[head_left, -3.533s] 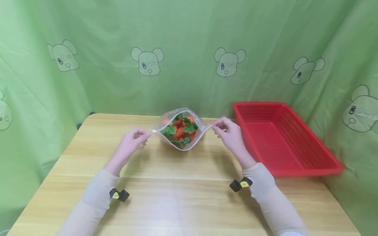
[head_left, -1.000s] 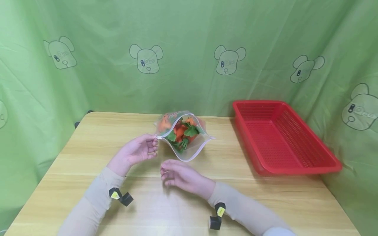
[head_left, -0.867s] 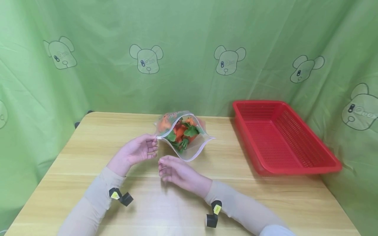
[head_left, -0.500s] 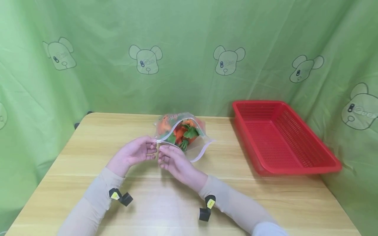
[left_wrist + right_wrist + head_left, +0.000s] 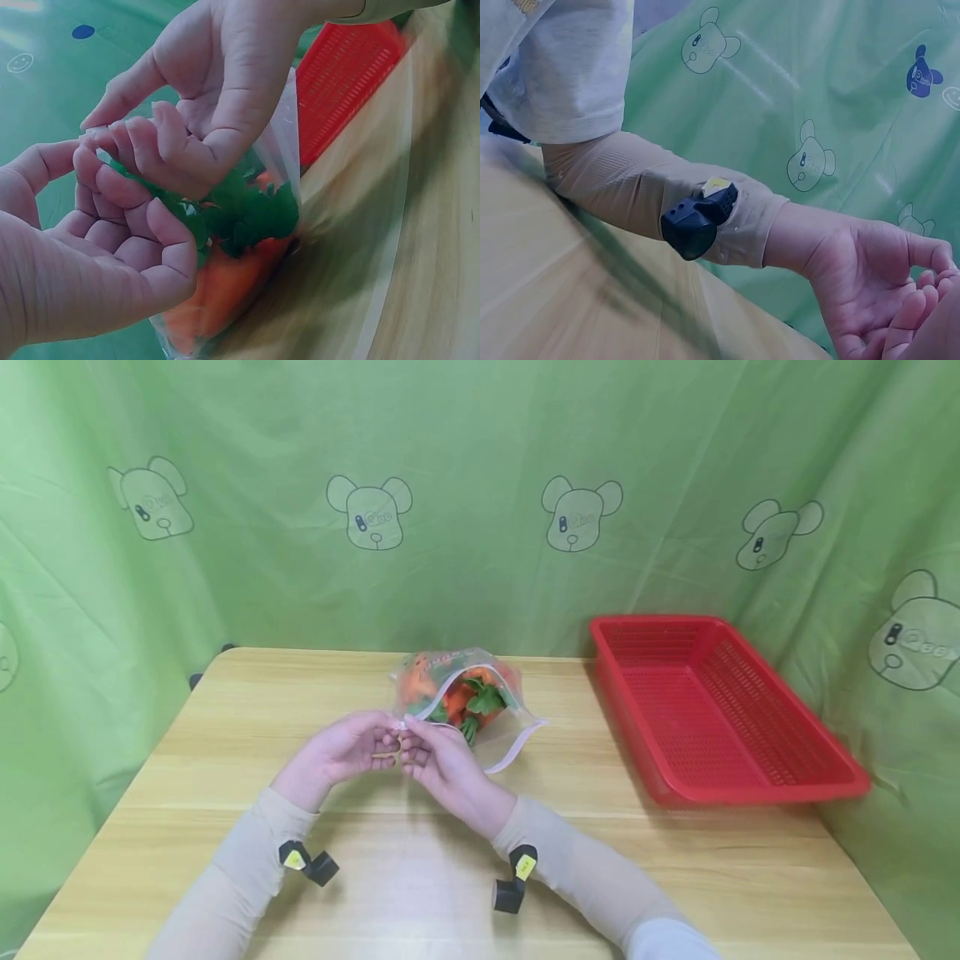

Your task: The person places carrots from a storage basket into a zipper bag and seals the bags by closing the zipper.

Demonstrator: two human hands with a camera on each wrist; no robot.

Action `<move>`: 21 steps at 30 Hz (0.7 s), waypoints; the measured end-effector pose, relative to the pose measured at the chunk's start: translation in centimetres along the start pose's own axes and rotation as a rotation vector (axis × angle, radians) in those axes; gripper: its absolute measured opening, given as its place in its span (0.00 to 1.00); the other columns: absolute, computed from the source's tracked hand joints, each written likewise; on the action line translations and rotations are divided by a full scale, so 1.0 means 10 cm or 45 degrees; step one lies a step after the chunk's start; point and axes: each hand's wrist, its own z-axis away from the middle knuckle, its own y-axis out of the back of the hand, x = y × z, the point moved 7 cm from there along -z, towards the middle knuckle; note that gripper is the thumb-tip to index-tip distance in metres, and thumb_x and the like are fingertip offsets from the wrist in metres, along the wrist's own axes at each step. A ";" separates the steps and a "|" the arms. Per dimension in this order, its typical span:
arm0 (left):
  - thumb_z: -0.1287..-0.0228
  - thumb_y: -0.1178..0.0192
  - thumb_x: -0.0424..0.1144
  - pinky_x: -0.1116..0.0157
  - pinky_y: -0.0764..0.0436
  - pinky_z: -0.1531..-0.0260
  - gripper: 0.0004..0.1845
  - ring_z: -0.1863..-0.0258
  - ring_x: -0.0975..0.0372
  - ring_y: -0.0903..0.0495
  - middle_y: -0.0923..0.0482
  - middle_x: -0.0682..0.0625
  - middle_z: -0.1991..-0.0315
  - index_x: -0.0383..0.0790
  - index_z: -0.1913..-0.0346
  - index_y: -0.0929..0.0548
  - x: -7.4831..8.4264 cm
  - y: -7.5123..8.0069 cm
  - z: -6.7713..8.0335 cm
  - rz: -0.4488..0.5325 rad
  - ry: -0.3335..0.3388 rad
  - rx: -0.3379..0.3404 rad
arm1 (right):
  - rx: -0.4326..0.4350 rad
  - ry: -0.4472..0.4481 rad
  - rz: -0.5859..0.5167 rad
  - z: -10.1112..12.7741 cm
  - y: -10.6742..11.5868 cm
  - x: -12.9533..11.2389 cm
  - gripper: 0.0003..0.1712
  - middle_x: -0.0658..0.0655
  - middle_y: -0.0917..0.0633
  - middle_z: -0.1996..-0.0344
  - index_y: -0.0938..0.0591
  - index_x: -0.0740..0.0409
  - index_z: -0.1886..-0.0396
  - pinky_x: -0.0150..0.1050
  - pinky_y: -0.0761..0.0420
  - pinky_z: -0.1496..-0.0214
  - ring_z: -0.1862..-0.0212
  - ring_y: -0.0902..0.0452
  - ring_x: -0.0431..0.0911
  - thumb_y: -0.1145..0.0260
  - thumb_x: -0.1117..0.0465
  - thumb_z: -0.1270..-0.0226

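A clear zip bag point(image 5: 510, 746) with its mouth partly spread lies near the back middle of the table. Inside are orange carrots point(image 5: 217, 289) with green leafy tops point(image 5: 486, 697). My left hand point(image 5: 345, 750) pinches the bag's left corner between thumb and index finger, its other fingers loosely curled. Close against it, my right hand point(image 5: 453, 777) pinches the small white zip slider point(image 5: 402, 725) at that corner. In the left wrist view the fingertips of both hands meet there and partly hide the slider. The right wrist view shows the left hand point(image 5: 862, 277), with the bag out of sight.
A red plastic basket point(image 5: 682, 727) stands at the table's right. The wooden table point(image 5: 420, 893) reaches back to a green curtain point(image 5: 480, 585) with bear-head prints. Each forearm wears a small black camera point(image 5: 508, 893) at the wrist.
My right hand let go of the bag's right corner, moved left to the left corner and now pinches the slider. The bag's mouth has narrowed and sagged. The left hand kept its hold.
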 end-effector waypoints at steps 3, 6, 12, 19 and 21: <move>0.31 0.57 0.35 0.66 0.27 0.58 0.18 0.71 0.68 0.26 0.24 0.59 0.77 0.50 0.73 0.18 0.00 0.00 -0.01 0.006 -0.027 0.019 | 0.014 0.009 -0.037 0.00 -0.01 -0.01 0.13 0.48 0.19 0.80 0.17 0.53 0.75 0.29 0.28 0.70 0.77 0.28 0.38 0.42 0.64 0.31; 0.32 0.56 0.34 0.65 0.29 0.58 0.17 0.72 0.67 0.27 0.24 0.59 0.78 0.50 0.75 0.19 0.01 -0.01 -0.01 0.019 -0.063 0.054 | 0.032 0.026 -0.060 0.00 -0.01 -0.03 0.12 0.48 0.20 0.81 0.17 0.54 0.75 0.28 0.30 0.71 0.77 0.30 0.37 0.43 0.66 0.33; 0.35 0.56 0.34 0.66 0.29 0.59 0.16 0.73 0.68 0.28 0.25 0.59 0.79 0.50 0.75 0.20 0.05 -0.02 0.01 0.066 -0.104 0.146 | 0.071 0.076 -0.092 0.01 -0.03 -0.07 0.12 0.47 0.22 0.82 0.17 0.55 0.75 0.28 0.32 0.73 0.78 0.33 0.37 0.42 0.67 0.34; 0.36 0.56 0.32 0.67 0.29 0.62 0.15 0.76 0.69 0.28 0.26 0.60 0.81 0.49 0.76 0.22 0.10 0.03 0.05 0.192 -0.125 0.209 | 0.137 0.121 -0.115 0.03 0.06 -0.15 0.09 0.48 0.20 0.80 0.19 0.56 0.75 0.28 0.30 0.72 0.78 0.32 0.37 0.39 0.65 0.35; 0.36 0.56 0.32 0.66 0.29 0.62 0.15 0.76 0.68 0.29 0.26 0.59 0.82 0.49 0.76 0.23 0.11 0.06 0.06 0.205 -0.127 0.213 | 0.165 0.123 -0.119 0.03 0.10 -0.17 0.08 0.48 0.21 0.81 0.20 0.55 0.76 0.28 0.30 0.73 0.78 0.33 0.37 0.38 0.65 0.36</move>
